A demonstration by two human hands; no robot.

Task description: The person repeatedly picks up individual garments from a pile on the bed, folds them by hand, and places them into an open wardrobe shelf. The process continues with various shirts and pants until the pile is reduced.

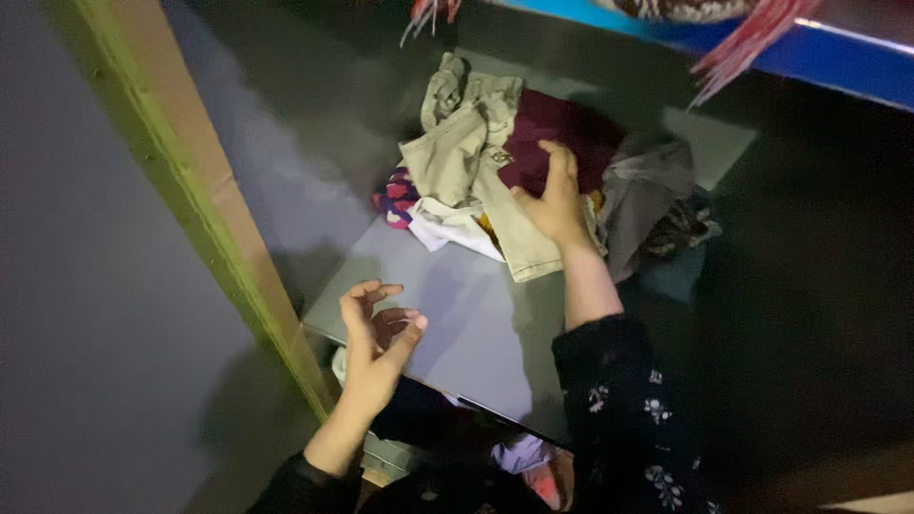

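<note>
Shelf (457, 314), grey and flat, runs from the lower centre of the frame up toward the upper right, in dim light. Clothes are heaped at its far end, around the centre of the frame.

Right hand (552, 202) lies palm down on the heap, just right of centre. Its fingers are spread and flat, pressing on the cloth without closing round anything. The fingertips rest on a maroon garment (562, 133); the thumb and heel of the hand touch khaki trousers (466, 157), which lie folded across the left part of the heap with one leg trailing down onto the bare shelf. The forearm runs down to a dark sleeve (624, 409) with small pale flowers, lower right of centre.

Left hand (376, 338) hangs above the near edge of the shelf, lower left of centre, well apart from the heap. Its fingers are loosely curled and parted, empty, touching nothing.

Under the trousers a white cloth (447, 228) shows, and just left of it a pink and blue patterned piece (398, 195). A grey garment (647, 190) lies crumpled on the right of the heap. A green-edged board (205, 219) slants down the left of the frame. A blue ledge (819, 57) crosses the upper right corner, with red and white fringe (752, 38) hanging over it.
</note>
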